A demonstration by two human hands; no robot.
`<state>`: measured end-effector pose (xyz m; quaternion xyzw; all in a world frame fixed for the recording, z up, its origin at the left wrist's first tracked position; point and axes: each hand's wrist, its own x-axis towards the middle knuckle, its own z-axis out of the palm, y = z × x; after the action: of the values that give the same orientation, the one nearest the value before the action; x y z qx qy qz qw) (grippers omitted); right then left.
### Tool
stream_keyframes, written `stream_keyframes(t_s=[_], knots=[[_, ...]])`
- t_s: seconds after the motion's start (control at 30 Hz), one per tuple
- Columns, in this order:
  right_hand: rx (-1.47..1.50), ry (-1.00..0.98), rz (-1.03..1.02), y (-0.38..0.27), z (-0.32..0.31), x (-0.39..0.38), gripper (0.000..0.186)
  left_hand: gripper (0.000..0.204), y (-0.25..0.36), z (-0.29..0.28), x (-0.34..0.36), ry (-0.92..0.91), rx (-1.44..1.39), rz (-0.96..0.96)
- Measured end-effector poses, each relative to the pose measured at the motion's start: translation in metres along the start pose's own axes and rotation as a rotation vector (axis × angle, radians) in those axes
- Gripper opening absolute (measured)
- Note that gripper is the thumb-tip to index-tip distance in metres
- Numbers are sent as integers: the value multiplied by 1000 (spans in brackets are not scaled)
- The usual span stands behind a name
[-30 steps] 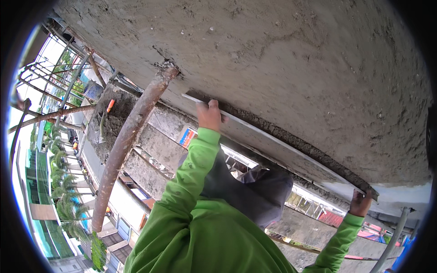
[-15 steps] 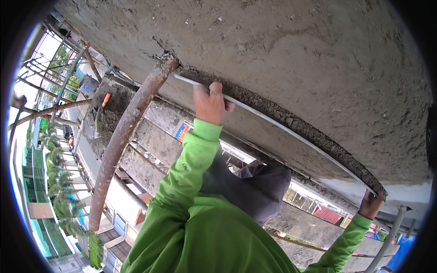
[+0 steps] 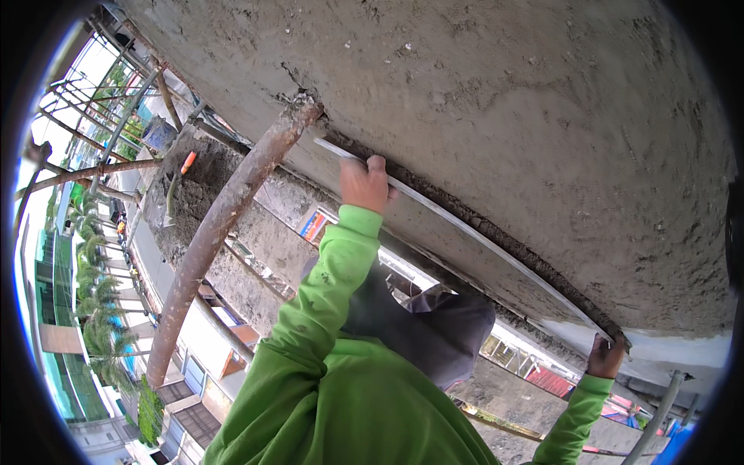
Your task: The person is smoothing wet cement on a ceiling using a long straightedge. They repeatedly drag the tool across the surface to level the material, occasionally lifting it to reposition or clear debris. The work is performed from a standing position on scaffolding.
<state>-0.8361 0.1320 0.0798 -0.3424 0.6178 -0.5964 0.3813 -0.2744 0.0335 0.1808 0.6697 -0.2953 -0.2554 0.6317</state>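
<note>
Closest in, a bright green sleeve point(image 3: 333, 287) runs up from the lower edge, with a dark grey cap point(image 3: 434, 333) tucked between the two raised arms. Up that sleeve is the left hand point(image 3: 364, 182), fingers hooked over a long, thin metal straightedge point(image 3: 484, 240) and clamped on it a little way in from its upper-left end. Out on the other side, the right hand point(image 3: 606, 358) is fisted around the bar close to its lower-right end. The straightedge lies flat against the rough grey plaster surface point(image 3: 504, 101), with a dark ridge of wet mortar point(image 3: 535, 267) riding along its upper edge. That bar looks light and rigid edge-on, though at this length it would likely bow or whip if held in the middle with one hand. Wet mortar on it would make it slick, so a hand near each end, as here, seems the right hold. Just past the left hand, a rough wooden pole point(image 3: 225, 217) butts into the plaster where it is cracked. Behind it, an orange-handled tool point(image 3: 186, 163) rests on a mortar-caked board point(image 3: 209, 178). Farther out there are scaffold poles point(image 3: 85, 170), and far below, palm trees point(image 3: 97, 325) and rooftops.
</note>
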Motion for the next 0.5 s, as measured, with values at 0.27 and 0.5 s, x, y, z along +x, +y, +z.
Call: stream_keyframes(t_s=[0.27, 0.5], knots=[[498, -3, 218, -34, 18, 0, 20, 21, 59, 1, 2, 31, 107, 106], [400, -88, 15, -42, 17, -2, 21, 19, 78, -1, -9, 15, -158, 183]])
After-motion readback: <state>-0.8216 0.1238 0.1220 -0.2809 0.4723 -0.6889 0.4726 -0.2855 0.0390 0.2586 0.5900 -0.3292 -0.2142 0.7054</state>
